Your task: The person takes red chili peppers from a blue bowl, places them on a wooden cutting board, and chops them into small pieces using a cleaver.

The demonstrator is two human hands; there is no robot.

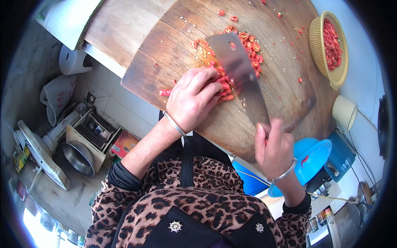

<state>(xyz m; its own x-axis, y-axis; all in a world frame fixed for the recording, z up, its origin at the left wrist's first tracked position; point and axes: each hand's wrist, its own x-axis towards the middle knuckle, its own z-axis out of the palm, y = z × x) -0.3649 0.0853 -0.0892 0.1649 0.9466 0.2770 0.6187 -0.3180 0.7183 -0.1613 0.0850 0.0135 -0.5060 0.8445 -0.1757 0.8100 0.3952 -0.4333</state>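
My left hand presses a bunch of red chili peppers down on a wooden cutting board, fingers curled over them. My right hand grips the handle of a cleaver, whose broad blade, slightly blurred, stands just right of the bunch. Sliced chili rings lie beyond and to the right of the blade, with pale seeds scattered about. One pepper's end pokes out to the left of my left hand.
A yellow plastic basket of chopped chilies stands at the upper right. Near it is a cream-coloured cup. A blue basin with a piece of chili is beside my right wrist. Below left are a steel bowl and a wooden box.
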